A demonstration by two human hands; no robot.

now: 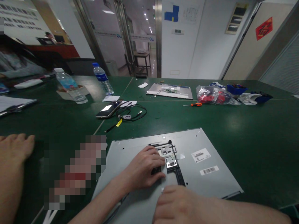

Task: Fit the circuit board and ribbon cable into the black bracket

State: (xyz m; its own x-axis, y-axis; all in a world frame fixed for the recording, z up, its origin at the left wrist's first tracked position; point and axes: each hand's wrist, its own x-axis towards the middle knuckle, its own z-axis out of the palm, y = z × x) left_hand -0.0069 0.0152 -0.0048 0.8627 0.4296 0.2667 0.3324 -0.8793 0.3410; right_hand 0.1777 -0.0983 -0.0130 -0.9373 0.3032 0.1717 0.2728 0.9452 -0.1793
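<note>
A flat grey metal display panel lies on the green table in front of me, its back side up. Near its middle are a black plastic bracket and a silver metal plate with a port. My left hand rests on the panel left of the port, fingers bent, with a dark part showing between thumb and fingers. Closer to me, my right hand is closed in a fist over the panel's lower part. Whatever its fingers hold is hidden.
Another person's hand rests at the left edge. A pixelated object lies left of the panel. Beyond are a phone, a coiled cable, an orange screwdriver, two bottles, a second panel and plastic bags.
</note>
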